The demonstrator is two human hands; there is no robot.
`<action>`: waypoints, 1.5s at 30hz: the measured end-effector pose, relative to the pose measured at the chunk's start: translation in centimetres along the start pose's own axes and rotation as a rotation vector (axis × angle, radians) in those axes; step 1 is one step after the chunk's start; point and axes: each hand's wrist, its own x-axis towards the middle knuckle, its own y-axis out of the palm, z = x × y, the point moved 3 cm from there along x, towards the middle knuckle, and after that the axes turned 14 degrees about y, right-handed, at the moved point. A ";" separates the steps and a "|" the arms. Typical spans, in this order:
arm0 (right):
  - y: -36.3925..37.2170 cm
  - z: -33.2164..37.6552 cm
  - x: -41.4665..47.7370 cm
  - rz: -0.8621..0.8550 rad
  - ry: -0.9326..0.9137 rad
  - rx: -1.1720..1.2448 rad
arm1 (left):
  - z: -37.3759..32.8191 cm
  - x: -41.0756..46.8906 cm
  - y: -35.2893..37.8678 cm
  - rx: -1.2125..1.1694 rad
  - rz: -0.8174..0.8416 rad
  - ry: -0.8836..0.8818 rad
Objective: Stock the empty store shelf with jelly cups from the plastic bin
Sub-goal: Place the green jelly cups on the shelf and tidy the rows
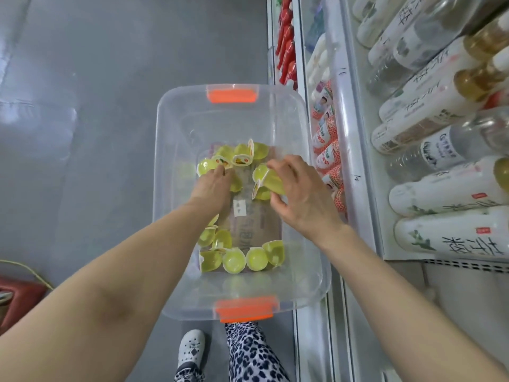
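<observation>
A clear plastic bin (pixel 170 150) with orange latches stands on the grey floor below me. Several yellow-green jelly cups lie in it, one cluster at the far end (pixel 242 155) and one row at the near end (pixel 234 259), on a piece of cardboard (pixel 256 221). My right hand (pixel 300 194) is inside the bin, fingers and thumb curled round a jelly cup (pixel 271 181). My left hand (pixel 214 186) reaches down among the far cups, its fingers touching them; whether it grips one is hidden by the hand itself.
A white store shelf unit (pixel 355 166) runs along the right, filled with lying bottles (pixel 440 194) and red-white packs (pixel 327 150). Red items (pixel 286 40) stand further back. My shoe (pixel 191 351) and patterned trouser leg show below the bin. A red object (pixel 19 296) sits at left.
</observation>
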 end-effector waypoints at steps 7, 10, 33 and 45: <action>0.1 0.2 -0.2 0.014 -0.002 -0.047 | -0.2 0.2 1.2 0.033 -0.049 0.035; 0.2 0.2 -0.2 0.025 0.000 -0.067 | -0.8 -0.3 0.5 -0.040 -0.052 0.051; -9.5 8.6 -20.0 -0.249 0.256 0.054 | -7.9 -25.7 -9.7 -0.197 -0.528 0.425; -18.0 12.0 -41.1 -0.490 0.581 0.044 | -20.6 -35.9 -9.1 -0.116 -0.471 0.816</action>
